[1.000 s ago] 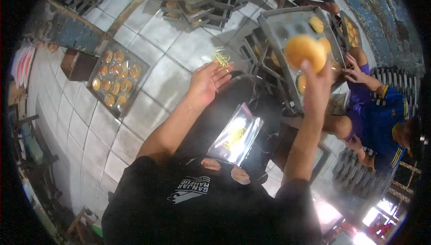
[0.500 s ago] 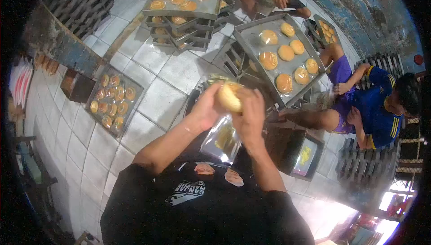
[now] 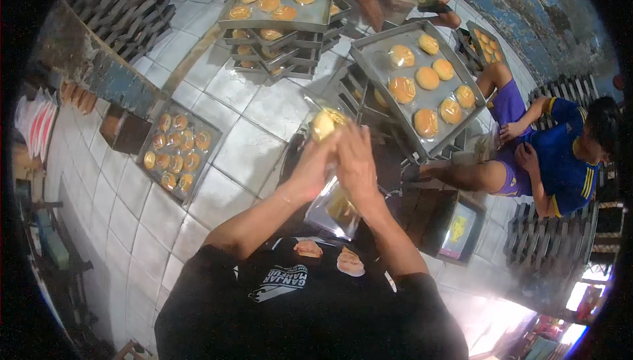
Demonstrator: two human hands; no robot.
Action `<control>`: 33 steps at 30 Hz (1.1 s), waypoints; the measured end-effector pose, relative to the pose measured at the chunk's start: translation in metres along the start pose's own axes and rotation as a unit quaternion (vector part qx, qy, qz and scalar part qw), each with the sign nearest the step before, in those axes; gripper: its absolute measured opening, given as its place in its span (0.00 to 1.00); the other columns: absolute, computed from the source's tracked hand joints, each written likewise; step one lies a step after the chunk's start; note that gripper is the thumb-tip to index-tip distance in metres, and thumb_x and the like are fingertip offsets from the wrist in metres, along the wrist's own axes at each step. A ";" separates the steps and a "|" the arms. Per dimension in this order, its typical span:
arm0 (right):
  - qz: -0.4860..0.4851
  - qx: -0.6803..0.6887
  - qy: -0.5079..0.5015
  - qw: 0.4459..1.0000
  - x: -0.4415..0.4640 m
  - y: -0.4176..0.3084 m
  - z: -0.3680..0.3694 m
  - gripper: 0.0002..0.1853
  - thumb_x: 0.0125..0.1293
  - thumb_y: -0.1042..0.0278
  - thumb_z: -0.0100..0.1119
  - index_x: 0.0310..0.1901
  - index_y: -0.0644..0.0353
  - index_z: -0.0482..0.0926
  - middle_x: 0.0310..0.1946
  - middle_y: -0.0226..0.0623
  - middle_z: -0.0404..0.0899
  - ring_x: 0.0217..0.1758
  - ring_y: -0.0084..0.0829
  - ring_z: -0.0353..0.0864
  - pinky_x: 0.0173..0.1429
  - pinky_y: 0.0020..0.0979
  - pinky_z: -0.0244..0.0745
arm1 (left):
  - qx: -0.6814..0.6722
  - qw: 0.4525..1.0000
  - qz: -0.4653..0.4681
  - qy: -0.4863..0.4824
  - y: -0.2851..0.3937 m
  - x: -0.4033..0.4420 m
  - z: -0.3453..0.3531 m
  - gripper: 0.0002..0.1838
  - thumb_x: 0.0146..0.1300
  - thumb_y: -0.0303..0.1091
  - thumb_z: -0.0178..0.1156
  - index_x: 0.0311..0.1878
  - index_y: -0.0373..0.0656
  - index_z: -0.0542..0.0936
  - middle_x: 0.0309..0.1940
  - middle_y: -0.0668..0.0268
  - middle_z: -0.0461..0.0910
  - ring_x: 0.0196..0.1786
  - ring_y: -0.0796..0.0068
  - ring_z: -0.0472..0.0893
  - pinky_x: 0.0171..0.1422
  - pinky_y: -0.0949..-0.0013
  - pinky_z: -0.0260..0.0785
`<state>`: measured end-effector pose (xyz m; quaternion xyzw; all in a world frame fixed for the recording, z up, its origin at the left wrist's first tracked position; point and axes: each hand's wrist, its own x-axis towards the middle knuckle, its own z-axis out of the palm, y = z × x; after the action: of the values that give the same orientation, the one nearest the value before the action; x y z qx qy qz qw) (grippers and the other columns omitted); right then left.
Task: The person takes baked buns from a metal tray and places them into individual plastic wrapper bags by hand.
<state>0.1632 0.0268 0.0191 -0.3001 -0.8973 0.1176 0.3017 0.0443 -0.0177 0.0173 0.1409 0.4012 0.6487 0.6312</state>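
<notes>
A round golden bun (image 3: 326, 124) in clear plastic wrap is held out in front of me, slightly blurred. My left hand (image 3: 311, 170) grips it from the near left side. Pressed close against that hand, my right hand (image 3: 356, 161) has its fingers together at the near end of the wrapped bun; its fingertips are partly hidden. Below my wrists, a stack of clear plastic bags (image 3: 328, 213) with yellowish print lies on my lap.
To the right, a tray (image 3: 422, 146) of buns tops a stack. Another stacked bun tray (image 3: 277, 25) stands ahead. On the left floor is a tray (image 3: 187, 198) of wrapped buns. A box (image 3: 469, 248) holds a printed bag. Two people sit nearby, one in a blue shirt (image 3: 560, 155).
The bun has gone from bare between both hands to being inside clear plastic, shifted slightly left and away. My hands have come together. The far person now holds a bag.
</notes>
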 end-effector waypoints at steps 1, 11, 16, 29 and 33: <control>0.003 -0.001 -0.016 1.000 0.003 0.000 -0.005 0.28 0.63 0.81 0.58 0.68 0.65 0.73 0.67 0.55 0.76 0.75 0.55 0.72 0.81 0.60 0.59 | -0.015 1.000 -0.005 -0.011 0.003 0.001 -0.001 0.23 0.79 0.49 0.56 0.69 0.47 0.73 0.62 0.67 0.80 0.66 0.69 0.79 0.70 0.59 0.72; -0.024 -0.019 -0.007 1.000 0.034 0.008 -0.016 0.29 0.63 0.71 0.65 0.68 0.63 0.75 0.55 0.49 0.82 0.61 0.48 0.81 0.80 0.58 0.61 | -0.200 0.979 0.020 0.023 -0.001 0.034 0.001 0.20 0.76 0.45 0.60 0.66 0.49 0.75 0.59 0.63 0.80 0.62 0.66 0.81 0.67 0.58 0.75; 0.016 -0.027 -0.066 0.997 0.035 0.016 0.001 0.24 0.63 0.71 0.66 0.61 0.61 0.77 0.57 0.46 0.82 0.63 0.48 0.81 0.79 0.59 0.61 | -0.150 0.985 0.053 0.062 -0.006 0.040 0.019 0.21 0.75 0.45 0.63 0.64 0.48 0.76 0.58 0.64 0.83 0.60 0.62 0.82 0.69 0.57 0.75; 0.103 0.287 -0.207 0.930 0.024 -0.013 -0.026 0.06 0.66 0.75 0.68 0.40 0.63 0.79 0.40 0.38 0.81 0.41 0.39 0.84 0.44 0.35 0.78 | -0.246 0.962 -0.114 -0.039 0.007 0.070 -0.029 0.38 0.81 0.66 0.37 0.74 0.42 0.71 0.71 0.52 0.75 0.71 0.47 0.75 0.78 0.42 0.68; 0.017 0.726 -0.412 0.550 0.012 -0.055 -0.071 0.08 0.70 0.74 0.67 0.33 0.61 0.77 0.32 0.34 0.78 0.39 0.28 0.80 0.39 0.28 0.74 | -0.253 0.967 0.001 -0.015 0.027 0.073 -0.039 0.35 0.82 0.63 0.39 0.72 0.42 0.72 0.68 0.54 0.77 0.71 0.51 0.76 0.77 0.39 0.69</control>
<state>0.1730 -0.0069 0.1025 0.0870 -0.5273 0.8451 0.0117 -0.0133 0.0402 -0.0121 -0.0131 0.2147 0.7278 0.6512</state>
